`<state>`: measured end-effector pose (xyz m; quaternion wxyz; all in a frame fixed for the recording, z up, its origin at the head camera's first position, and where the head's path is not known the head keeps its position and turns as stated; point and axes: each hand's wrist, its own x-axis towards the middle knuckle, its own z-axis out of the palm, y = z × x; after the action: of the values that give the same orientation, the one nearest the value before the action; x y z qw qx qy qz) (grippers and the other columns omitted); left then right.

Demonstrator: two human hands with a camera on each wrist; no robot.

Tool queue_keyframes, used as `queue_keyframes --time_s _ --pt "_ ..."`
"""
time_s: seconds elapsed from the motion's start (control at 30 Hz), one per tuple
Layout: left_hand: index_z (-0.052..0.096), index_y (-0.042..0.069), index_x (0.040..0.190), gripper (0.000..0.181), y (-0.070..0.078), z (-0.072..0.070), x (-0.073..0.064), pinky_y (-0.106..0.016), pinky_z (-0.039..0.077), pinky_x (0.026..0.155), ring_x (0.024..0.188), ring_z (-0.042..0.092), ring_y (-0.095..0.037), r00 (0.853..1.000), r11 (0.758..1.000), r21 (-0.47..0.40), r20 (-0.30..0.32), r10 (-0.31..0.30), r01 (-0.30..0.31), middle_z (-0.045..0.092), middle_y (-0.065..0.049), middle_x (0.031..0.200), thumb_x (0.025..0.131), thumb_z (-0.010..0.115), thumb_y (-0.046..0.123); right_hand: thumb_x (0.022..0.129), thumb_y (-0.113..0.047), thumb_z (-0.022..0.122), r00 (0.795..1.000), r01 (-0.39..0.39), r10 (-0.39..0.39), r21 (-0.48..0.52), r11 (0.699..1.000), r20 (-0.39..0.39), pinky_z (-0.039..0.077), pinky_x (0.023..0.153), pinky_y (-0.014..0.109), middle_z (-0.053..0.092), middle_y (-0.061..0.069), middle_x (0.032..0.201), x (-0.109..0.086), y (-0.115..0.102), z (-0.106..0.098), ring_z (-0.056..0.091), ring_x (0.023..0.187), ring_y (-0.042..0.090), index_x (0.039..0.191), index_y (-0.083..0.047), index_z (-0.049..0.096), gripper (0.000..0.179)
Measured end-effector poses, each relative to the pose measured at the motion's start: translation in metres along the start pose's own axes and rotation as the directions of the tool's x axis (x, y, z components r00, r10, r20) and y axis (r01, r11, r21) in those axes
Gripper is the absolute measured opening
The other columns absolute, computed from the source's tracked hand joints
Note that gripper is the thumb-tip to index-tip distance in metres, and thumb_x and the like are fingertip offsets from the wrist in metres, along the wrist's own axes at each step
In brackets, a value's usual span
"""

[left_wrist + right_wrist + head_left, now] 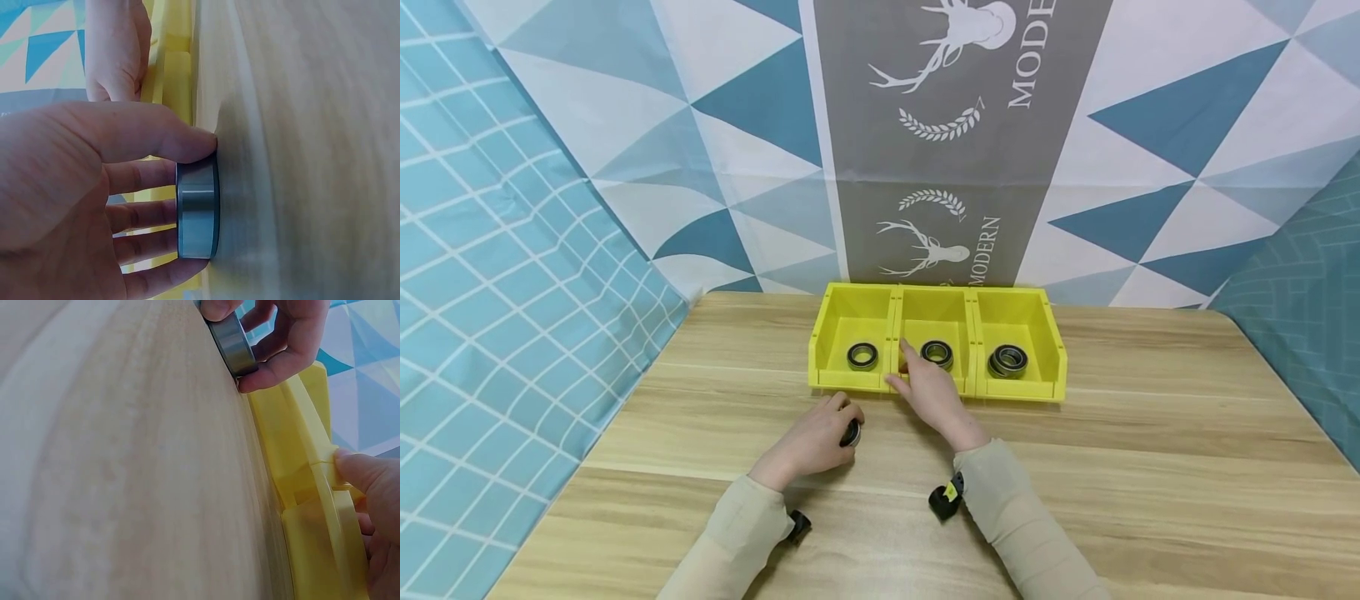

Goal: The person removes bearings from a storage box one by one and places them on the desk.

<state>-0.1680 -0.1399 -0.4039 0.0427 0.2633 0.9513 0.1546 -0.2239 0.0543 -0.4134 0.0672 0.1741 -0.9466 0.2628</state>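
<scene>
In the head view my left hand [811,440] grips a ball bearing [851,434] low over the table, in front of the yellow bins. The left wrist view shows the smooth steel rim of this bearing [199,215] between thumb and fingers, one face toward the tabletop. My right hand [931,392] reaches over the front of the middle bin [934,305]. Its thumb [359,470] touches the bin's front rim near the divider, while the other fingers extend inside, partly hidden. Beside those fingers a black-sealed bearing [948,360] lies in the middle bin.
Joined to the middle bin are a left bin [859,304] holding one bearing [862,367] and a right bin [1009,307] with stacked bearings [994,367]. They stand on a wooden table [1150,467] near its back edge, before a patterned cloth [760,225].
</scene>
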Motion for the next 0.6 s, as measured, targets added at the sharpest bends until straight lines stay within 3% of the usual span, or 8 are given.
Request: queue_keyframes --time_s 0.6 --pt "0.06 0.01 0.103 0.032 -0.0017 -0.0001 -0.001 -0.035 0.043 0.077 0.083 0.046 -0.015 1.0 1.0 -0.008 -0.008 0.009 -0.009 0.049 -0.002 0.096 0.073 0.071 0.017 0.089 -0.036 0.055 1.0 0.002 -0.002 0.005 1.0 -0.009 0.048 0.063 0.032 0.066 0.008 0.099 -0.0005 0.0005 0.002 0.062 0.068 0.019 0.141 -0.003 0.029 0.066"
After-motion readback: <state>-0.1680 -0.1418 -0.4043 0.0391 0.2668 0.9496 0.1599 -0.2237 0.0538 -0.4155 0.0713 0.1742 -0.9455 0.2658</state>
